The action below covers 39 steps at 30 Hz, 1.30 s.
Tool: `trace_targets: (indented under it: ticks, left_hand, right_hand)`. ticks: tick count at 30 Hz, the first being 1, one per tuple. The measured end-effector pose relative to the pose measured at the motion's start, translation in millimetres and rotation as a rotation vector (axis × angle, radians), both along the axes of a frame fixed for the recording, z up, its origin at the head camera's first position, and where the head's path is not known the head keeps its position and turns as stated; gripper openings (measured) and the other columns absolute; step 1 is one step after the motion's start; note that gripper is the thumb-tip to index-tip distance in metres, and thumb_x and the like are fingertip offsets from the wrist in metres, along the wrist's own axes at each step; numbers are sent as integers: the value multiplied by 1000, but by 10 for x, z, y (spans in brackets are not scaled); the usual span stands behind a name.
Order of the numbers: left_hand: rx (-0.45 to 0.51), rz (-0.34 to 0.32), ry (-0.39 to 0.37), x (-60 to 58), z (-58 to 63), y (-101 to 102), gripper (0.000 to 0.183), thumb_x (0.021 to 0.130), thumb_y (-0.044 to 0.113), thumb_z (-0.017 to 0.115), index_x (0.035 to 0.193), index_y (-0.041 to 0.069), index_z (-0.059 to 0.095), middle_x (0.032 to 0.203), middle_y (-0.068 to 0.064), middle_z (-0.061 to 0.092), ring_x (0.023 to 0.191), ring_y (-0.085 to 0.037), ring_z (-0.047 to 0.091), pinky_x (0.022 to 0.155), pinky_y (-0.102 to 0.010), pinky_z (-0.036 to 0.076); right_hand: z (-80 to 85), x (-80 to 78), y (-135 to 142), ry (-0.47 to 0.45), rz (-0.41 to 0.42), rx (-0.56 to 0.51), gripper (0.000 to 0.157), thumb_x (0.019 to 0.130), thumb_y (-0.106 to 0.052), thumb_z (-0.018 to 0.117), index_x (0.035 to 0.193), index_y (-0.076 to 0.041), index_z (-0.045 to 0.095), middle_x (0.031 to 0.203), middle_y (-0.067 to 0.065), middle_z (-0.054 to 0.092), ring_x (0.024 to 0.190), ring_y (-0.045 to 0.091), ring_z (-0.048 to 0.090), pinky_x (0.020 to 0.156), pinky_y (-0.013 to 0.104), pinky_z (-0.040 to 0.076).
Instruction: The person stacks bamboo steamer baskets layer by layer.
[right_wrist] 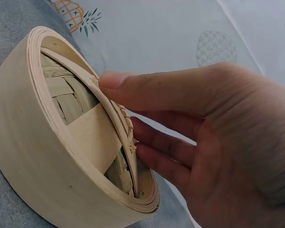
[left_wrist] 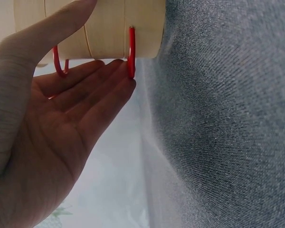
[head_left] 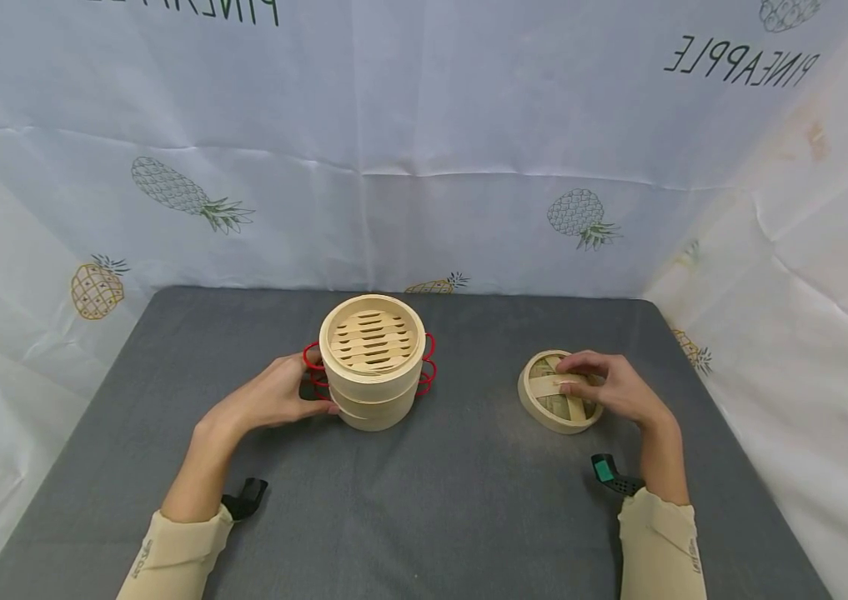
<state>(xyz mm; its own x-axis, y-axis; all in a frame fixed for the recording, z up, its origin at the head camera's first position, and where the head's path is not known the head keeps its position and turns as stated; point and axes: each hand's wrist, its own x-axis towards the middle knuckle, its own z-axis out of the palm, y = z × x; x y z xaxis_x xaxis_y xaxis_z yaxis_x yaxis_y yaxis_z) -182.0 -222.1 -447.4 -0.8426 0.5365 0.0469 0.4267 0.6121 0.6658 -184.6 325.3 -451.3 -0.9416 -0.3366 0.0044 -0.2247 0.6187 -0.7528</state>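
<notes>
A stack of round bamboo steamer baskets (head_left: 374,400) with a slatted top and red side loops (head_left: 428,367) stands on the dark cloth, left of centre. My left hand (head_left: 281,390) is at its left side. In the left wrist view, the thumb (left_wrist: 61,28) lies along the basket wall, while the extended fingers (left_wrist: 92,95) reach beside the red loops. To the right, a bamboo steamer lid (head_left: 544,408) with a woven top and crossed strips sits flat. My right hand (head_left: 611,387) pinches the raised strip (right_wrist: 121,118) across the lid, thumb and fingertips on it.
The grey cloth-covered table (head_left: 469,500) runs back to a white curtain (head_left: 469,108) printed with pineapples. Curtain also hangs along both sides. Bare table surface lies between the stack and the lid.
</notes>
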Motion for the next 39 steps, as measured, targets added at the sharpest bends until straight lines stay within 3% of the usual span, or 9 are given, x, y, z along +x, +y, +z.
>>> trace_targets:
  ticks: [8, 15, 24, 39]
  left_hand:
    - [4, -1, 0, -4, 2, -3, 54, 87, 24, 94, 129, 7, 66, 118, -7, 80, 106, -22, 79, 93, -44, 66]
    - [9, -2, -5, 8, 9, -8, 53, 87, 22, 94, 129, 7, 65, 119, -7, 80, 106, -24, 80, 92, -46, 66]
    - [9, 0, -3, 5, 1, -4, 54, 87, 22, 94, 130, 8, 65, 123, -8, 79, 109, -26, 80, 94, -46, 66]
    - [12, -1, -3, 9, -11, -7, 54, 87, 26, 94, 129, 8, 66, 121, -7, 79, 108, -24, 80, 93, -43, 66]
  right_hand:
    - [-15, -18, 4, 6, -9, 28, 22, 100, -18, 80, 121, -11, 79, 124, 14, 77, 110, 4, 69, 93, 21, 58]
    - [-45, -32, 10, 30, -25, 48, 13, 100, -19, 81, 112, -15, 83, 122, 10, 79, 111, -6, 65, 102, 23, 57]
    - [-66, -40, 14, 43, -42, 29, 6, 99, -15, 81, 105, -14, 84, 117, 13, 80, 105, -7, 66, 91, 14, 57]
    - [-85, -58, 25, 104, 25, 35, 9, 100, -7, 77, 102, -14, 83, 112, 12, 80, 100, -5, 67, 87, 13, 58]
